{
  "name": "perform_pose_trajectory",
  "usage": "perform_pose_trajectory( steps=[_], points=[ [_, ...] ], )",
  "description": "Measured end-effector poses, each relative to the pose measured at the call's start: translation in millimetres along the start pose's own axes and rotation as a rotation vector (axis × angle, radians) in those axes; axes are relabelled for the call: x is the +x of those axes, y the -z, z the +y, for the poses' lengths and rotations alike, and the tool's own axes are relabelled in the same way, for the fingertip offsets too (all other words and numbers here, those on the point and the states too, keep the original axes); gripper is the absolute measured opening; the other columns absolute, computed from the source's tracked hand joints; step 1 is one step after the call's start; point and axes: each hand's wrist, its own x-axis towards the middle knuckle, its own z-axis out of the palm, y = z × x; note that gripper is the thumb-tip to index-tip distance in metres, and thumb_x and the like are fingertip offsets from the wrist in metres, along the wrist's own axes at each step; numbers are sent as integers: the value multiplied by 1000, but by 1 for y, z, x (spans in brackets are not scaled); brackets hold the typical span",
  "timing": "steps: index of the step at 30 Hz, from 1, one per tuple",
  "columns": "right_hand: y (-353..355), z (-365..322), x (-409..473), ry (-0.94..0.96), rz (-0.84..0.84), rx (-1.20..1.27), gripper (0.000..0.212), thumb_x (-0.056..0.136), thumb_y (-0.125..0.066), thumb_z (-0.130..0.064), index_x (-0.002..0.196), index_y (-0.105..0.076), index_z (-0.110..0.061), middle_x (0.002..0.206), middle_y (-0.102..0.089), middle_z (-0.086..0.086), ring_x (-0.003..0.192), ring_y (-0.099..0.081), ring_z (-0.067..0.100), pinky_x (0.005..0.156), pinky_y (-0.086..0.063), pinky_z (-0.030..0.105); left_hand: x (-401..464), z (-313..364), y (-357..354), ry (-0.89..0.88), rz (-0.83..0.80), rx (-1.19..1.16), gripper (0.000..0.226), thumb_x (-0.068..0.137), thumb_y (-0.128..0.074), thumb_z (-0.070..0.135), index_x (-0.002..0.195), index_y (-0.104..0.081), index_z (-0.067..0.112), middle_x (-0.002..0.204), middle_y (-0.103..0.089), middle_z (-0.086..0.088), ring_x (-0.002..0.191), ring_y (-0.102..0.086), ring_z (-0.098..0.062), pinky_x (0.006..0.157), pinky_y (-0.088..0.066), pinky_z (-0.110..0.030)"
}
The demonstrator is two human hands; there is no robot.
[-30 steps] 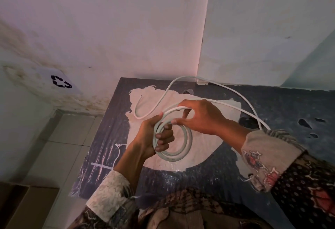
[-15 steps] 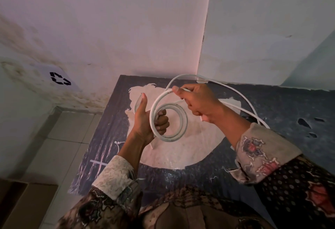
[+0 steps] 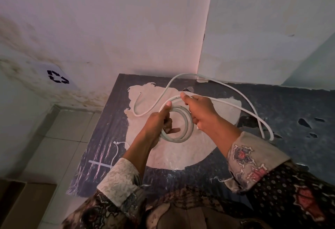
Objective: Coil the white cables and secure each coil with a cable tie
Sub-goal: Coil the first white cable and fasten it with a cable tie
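Observation:
A white cable is partly wound into a small coil (image 3: 183, 136) of a few turns, held just above the dark table. My left hand (image 3: 159, 122) grips the coil's left side, thumb up against the newest turn. My right hand (image 3: 199, 112) pinches the cable at the coil's top right. The loose remainder of the cable (image 3: 241, 93) loops back along the table's far side, out to the right and round again. Its free end (image 3: 137, 100) lies on the pale patch to the left. Two white cable ties (image 3: 116, 154) lie near the table's left edge.
The dark table top (image 3: 282, 112) has a large worn pale patch and sits in a wall corner. To the left are floor tiles (image 3: 59, 134), and a cardboard box (image 3: 23, 203) stands at the bottom left. Small holes mark the table at right.
My hands have lowered the coil back toward the table. My right hand has carried another length of cable round the coil's top. The loose loop behind has shifted.

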Motion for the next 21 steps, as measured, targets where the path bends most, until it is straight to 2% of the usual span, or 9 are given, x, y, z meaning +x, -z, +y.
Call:
perform_pose_trajectory(
  steps=[2, 5, 8, 10, 12, 13, 15, 16, 21],
  points=[
    [-2, 3, 4, -113, -1, 108, 33, 94, -64, -40, 76, -61, -13, 52, -42, -1, 40, -32, 11, 38, -26, 25, 0, -1, -4, 15, -6, -19, 50, 98, -49, 53, 72, -59, 12, 57, -54, -12, 49, -56, -21, 69, -61, -42],
    [-2, 8, 8, -215, -162, 436, 31, 104, -44, -23, 80, -57, -9, 49, -36, -4, 35, -28, 6, 33, -22, 20, 0, -6, -3, -7, 39, -100, 63, 96, -45, 64, 52, -46, 18, 44, -35, -5, 33, -36, -15, 41, -43, -26],
    [-2, 15, 1, -220, -292, 631, 31, 104, -33, -9, 93, -62, -3, 62, -46, 2, 50, -43, 10, 47, -35, 21, 2, -11, 6, 52, 62, -236, 70, 89, -38, 78, 53, -30, 19, 43, -23, -3, 31, -24, -14, 35, -29, -22],
    [-1, 21, -5, -123, -306, 504, 32, 106, -32, -9, 104, -63, -1, 76, -61, 11, 66, -62, 18, 63, -50, 27, 3, -13, 10, 77, 64, -279, 69, 91, -39, 76, 55, -28, 19, 43, -23, -2, 31, -22, -14, 34, -26, -22],
    [5, 21, -12, 10, -298, 182, 32, 108, -33, -14, 111, -64, -3, 90, -70, 15, 78, -71, 19, 74, -58, 30, 2, -15, 15, 86, 67, -294, 66, 97, -41, 67, 53, -33, 18, 42, -25, -2, 31, -23, -14, 35, -25, -21],
    [11, 19, -12, 88, -290, -36, 32, 107, -37, -17, 111, -68, -7, 93, -72, 11, 77, -71, 14, 72, -59, 25, 1, -15, 17, 83, 65, -301, 65, 99, -41, 63, 52, -35, 18, 42, -27, -3, 31, -24, -14, 35, -26, -21],
    [25, 11, -9, 235, -268, -501, 28, 104, -48, -24, 108, -75, -20, 84, -70, -6, 59, -58, 0, 54, -46, 12, -1, -17, 20, 67, 54, -302, 63, 102, -41, 57, 53, -40, 16, 43, -30, -4, 31, -26, -14, 36, -28, -21],
    [31, 6, -7, 254, -285, -630, 25, 103, -53, -25, 109, -77, -22, 80, -68, -9, 52, -51, -1, 50, -41, 13, -1, -18, 21, 62, 48, -296, 62, 102, -41, 55, 54, -40, 15, 43, -31, -4, 31, -26, -15, 36, -30, -21],
    [41, -2, -7, 81, -531, -241, 20, 93, -69, -17, 104, -77, -2, 81, -74, 16, 61, -68, 17, 64, -62, 30, -1, -22, 21, 74, -113, -507, 58, 103, -38, 51, 59, -39, 14, 42, -30, -2, 28, -25, -13, 33, -28, -19]
  ],
)
